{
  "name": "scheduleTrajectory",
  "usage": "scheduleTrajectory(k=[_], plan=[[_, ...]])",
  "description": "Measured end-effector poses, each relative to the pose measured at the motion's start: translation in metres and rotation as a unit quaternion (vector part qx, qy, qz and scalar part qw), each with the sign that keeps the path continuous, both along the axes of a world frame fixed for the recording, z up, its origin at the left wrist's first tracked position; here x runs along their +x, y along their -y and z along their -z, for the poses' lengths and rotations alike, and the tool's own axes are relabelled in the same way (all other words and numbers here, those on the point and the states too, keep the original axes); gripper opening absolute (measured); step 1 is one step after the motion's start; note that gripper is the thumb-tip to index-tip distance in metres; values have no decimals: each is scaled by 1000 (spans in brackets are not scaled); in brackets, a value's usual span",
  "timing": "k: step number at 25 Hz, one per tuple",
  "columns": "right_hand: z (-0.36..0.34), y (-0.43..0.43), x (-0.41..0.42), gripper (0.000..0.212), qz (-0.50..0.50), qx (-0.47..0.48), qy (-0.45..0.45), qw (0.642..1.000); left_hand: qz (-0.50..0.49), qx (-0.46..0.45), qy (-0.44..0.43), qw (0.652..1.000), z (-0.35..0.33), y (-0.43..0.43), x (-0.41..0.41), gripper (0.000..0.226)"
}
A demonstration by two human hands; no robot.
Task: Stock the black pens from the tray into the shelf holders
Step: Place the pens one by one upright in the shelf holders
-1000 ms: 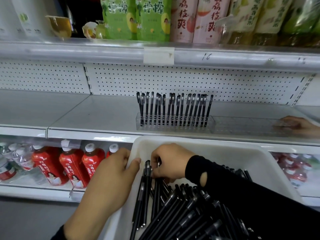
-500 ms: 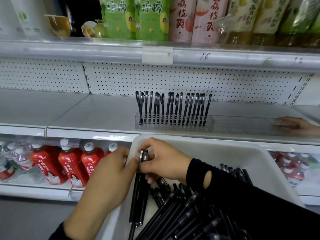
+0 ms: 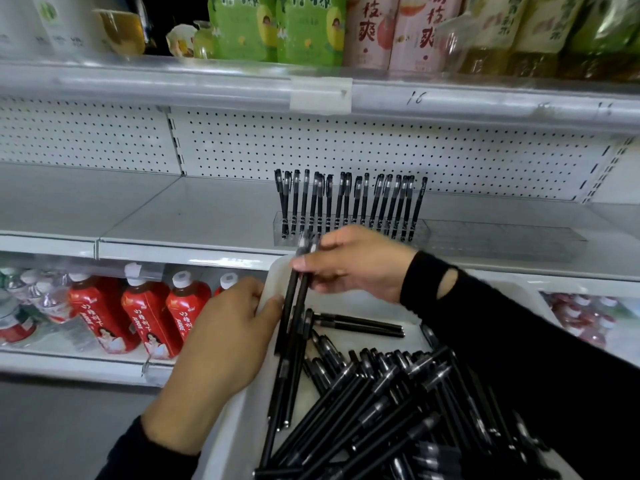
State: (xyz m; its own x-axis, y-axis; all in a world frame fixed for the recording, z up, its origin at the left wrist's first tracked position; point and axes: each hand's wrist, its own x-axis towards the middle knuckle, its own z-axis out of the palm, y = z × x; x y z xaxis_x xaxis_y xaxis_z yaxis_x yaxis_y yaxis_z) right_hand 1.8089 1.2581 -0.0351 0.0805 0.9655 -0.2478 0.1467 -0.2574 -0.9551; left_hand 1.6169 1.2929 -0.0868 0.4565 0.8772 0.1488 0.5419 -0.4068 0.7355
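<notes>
Grey metal shelving (image 3: pixel 190 216) with a white pegboard back (image 3: pixel 311 147) carries a clear plastic holder (image 3: pixel 502 240), where capped black pens (image 3: pixel 349 206) stand upright just beyond the right hand (image 3: pixel 353 268). That hand pinches a few slim black pens (image 3: pixel 294 327) near their caps, their tips hanging into the white plastic tray (image 3: pixel 239 427). Beside it, the left hand (image 3: pixel 221 344) grips the tray's rim; loose pens (image 3: pixel 381 403) lie heaped below the right wrist.

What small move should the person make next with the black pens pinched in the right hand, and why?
Probably lift them to the empty right-hand slots of the clear plastic holder. The right hand pinches a few black pens over the white plastic tray, and upright pens fill only the holder's left part.
</notes>
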Motion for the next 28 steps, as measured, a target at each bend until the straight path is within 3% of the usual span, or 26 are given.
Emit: scheduleTrajectory(k=[5, 11, 14, 18, 22, 28], plan=[[-49, -16, 21, 17, 67, 110, -22, 991, -8, 2, 2, 1000, -2, 5, -1, 21], [-52, -78, 48, 14, 240, 191, 194, 932, -4, 11, -4, 1000, -2, 6, 1, 21], [-33, -106, 51, 11, 256, 185, 273, 909, -3, 7, -4, 1000, -1, 3, 0, 22], [-14, -132, 47, 23, 259, 176, 286, 906, 0, 1, 0, 1000, 1, 0, 0, 18], [-12, -148, 40, 16, 216, 143, 370, 892, -3, 0, -4, 1000, 2, -1, 0, 20], [-9, -160, 37, 21, 219, 129, 375, 892, -2, -8, 9, 1000, 2, -1, -1, 20]])
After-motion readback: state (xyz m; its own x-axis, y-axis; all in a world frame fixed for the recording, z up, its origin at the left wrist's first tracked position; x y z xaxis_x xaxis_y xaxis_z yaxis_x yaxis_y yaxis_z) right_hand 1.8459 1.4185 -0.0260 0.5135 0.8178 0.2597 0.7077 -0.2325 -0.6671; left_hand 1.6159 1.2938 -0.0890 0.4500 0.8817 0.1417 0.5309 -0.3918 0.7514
